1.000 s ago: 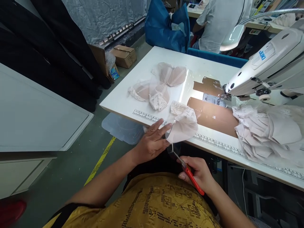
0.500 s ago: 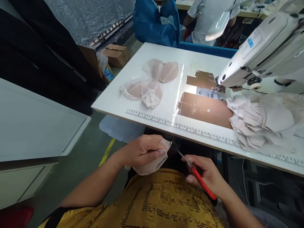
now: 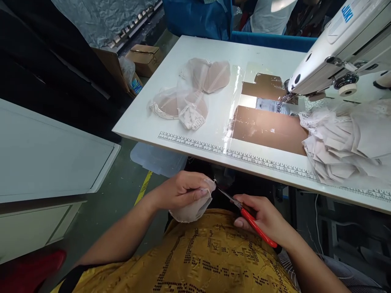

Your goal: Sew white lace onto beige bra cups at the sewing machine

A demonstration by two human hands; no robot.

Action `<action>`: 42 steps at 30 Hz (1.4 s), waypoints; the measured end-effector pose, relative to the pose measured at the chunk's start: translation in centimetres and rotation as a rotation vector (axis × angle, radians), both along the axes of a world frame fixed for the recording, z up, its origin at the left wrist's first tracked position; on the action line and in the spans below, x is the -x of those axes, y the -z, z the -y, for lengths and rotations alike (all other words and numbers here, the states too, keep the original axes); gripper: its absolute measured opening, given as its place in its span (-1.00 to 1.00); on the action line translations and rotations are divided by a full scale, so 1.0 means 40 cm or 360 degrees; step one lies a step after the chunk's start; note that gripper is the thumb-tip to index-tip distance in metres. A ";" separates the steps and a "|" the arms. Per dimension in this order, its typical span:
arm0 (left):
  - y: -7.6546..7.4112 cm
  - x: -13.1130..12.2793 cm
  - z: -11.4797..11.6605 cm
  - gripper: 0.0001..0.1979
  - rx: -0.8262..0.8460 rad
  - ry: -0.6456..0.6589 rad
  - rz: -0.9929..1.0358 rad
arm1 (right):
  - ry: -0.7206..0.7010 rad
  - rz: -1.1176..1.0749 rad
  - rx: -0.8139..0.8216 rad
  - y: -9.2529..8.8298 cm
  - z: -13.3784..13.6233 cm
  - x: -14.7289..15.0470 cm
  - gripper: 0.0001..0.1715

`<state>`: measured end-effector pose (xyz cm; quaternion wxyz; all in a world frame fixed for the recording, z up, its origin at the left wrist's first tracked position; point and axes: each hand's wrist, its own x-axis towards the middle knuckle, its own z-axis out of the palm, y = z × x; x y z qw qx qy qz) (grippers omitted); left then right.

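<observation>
My left hand point(image 3: 185, 189) is closed, pinching a pale beige bra cup point(image 3: 191, 209) in front of my body, below the table edge. A corner of the cup pokes out past the fingertips. In my right hand point(image 3: 259, 217) are red-handled scissors point(image 3: 253, 224), their blades pointing up and left. The blade tips reach the cup's corner; whether they touch it I cannot tell. On the table lie joined sheer bra cups point(image 3: 195, 95) with lace edges. A pile of similar beige pieces point(image 3: 345, 142) rests at the right.
A white sewing machine point(image 3: 330, 49) stands over the right part of the white table point(image 3: 137, 116). A ruler strip point(image 3: 214, 150) runs along its front edge. Behind are a blue cloth bag point(image 3: 198, 20) and a person in white point(image 3: 271, 16). Cardboard boxes point(image 3: 143, 59) sit on the floor.
The scissors have moved left, bringing their tips up to the corner of the cup. My left hand stays almost in place. The view has tilted down slightly.
</observation>
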<state>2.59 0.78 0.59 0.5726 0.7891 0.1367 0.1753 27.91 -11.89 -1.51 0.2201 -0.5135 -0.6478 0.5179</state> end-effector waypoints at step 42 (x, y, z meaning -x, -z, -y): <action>0.011 -0.038 0.099 -0.38 0.0421 -0.0080 -0.0516 | 0.0405 -0.0173 -0.0047 0.113 0.028 -0.022 -0.69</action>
